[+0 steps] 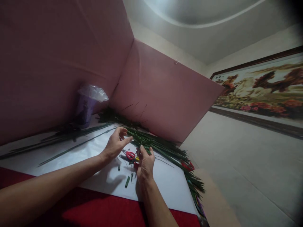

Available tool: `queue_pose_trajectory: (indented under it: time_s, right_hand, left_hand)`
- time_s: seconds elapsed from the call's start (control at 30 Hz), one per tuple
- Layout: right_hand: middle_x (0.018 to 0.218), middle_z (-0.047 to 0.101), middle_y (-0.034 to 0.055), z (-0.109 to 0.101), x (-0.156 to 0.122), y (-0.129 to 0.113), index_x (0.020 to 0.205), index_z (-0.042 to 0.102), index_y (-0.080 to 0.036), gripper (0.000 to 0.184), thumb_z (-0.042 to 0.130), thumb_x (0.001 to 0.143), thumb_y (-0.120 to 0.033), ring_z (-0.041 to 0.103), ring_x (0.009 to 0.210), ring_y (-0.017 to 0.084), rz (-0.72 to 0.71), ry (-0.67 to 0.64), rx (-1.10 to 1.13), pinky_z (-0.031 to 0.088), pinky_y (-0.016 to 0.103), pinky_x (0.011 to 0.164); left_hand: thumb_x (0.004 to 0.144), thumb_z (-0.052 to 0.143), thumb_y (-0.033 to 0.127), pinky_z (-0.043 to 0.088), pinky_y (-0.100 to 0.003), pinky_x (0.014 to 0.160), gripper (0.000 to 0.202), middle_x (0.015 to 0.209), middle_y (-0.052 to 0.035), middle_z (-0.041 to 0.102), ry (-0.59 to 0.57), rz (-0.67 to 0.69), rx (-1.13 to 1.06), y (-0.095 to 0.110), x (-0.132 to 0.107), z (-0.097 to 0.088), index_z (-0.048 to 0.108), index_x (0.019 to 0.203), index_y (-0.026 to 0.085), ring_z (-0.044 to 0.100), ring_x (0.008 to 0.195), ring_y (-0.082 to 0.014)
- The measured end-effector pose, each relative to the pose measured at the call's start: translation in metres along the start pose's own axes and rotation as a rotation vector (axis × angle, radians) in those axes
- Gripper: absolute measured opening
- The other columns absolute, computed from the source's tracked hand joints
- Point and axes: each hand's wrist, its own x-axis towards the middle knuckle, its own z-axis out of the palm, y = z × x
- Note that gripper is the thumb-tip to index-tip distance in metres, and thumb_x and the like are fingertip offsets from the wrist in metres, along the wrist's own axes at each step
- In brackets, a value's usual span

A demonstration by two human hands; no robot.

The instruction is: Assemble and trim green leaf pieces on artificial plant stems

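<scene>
A thin green leaf is pinched between the fingers of the right hand, just above the red-handled scissors lying on the white sheet. The left hand is held half open, fingers curled, touching the bundle of long leaves spread along the pink board. A purple cup is seen behind on the table.

Both hands at green leaf strips on white sheet
</scene>
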Motion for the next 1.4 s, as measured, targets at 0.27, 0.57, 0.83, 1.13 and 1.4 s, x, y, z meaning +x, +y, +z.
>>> queue_pose_trajectory:
  time_s: [0.27,0.57,0.83,1.13,1.4]
  right_hand:
    - [0.078,0.061,-0.0008,0.003,-0.006,0.004,0.098,0.05,-0.02,0.043,0.072,0.064,-0.035,0.059,0.063,0.014,-0.129,-0.094,-0.067,0.049,0.025,0.056]
    - [0.053,0.043,-0.0078,0.001,-0.007,-0.002,0.067,0.049,-0.018,0.026,0.067,0.068,-0.036,0.04,0.044,0.006,-0.066,-0.077,-0.087,0.036,0.018,0.042]
    - [0.053,0.044,-0.0075,-0.001,-0.002,0.009,0.067,0.046,-0.019,0.029,0.063,0.071,-0.042,0.04,0.044,0.008,-0.117,-0.124,-0.195,0.037,0.021,0.043]
    - [0.106,0.053,0.009,-0.001,-0.017,-0.014,0.092,0.058,-0.016,0.021,0.058,0.079,-0.033,0.047,0.102,0.021,-0.902,0.035,-0.837,0.035,0.036,0.089]
    - [0.108,0.054,0.0064,-0.002,-0.014,-0.018,0.07,0.063,-0.021,0.011,0.059,0.079,-0.026,0.041,0.109,0.023,-0.982,-0.12,-1.048,0.028,0.039,0.096]
  left_hand:
    - [0.064,0.069,0.045,0.037,-0.021,0.044,0.036,0.059,-0.0014,0.059,-0.454,-0.536,-0.498,-0.008,-0.014,0.012,0.056,0.072,0.012,0.052,0.047,-0.0103]
    - [0.062,0.073,0.032,0.044,-0.024,0.048,0.027,0.058,-0.0008,0.059,-0.422,-0.513,-0.632,-0.002,-0.012,0.006,0.061,0.07,0.01,0.052,0.048,-0.0097]
    - [0.058,0.075,0.03,0.045,-0.025,0.046,0.028,0.06,-0.0007,0.058,-0.356,-0.531,-0.644,-0.005,-0.009,0.006,0.062,0.072,0.01,0.051,0.048,-0.0104]
    - [0.053,0.074,0.031,0.037,-0.024,0.047,0.025,0.05,0.0009,0.054,-0.183,-0.542,-0.417,-0.01,-0.004,0.006,0.06,0.058,0.011,0.047,0.047,-0.0102]
    - [0.056,0.072,0.031,0.041,-0.027,0.062,0.027,0.066,-0.0061,0.067,-0.37,-0.443,-0.438,0.002,-0.011,0.005,0.071,0.071,0.009,0.056,0.063,-0.0165]
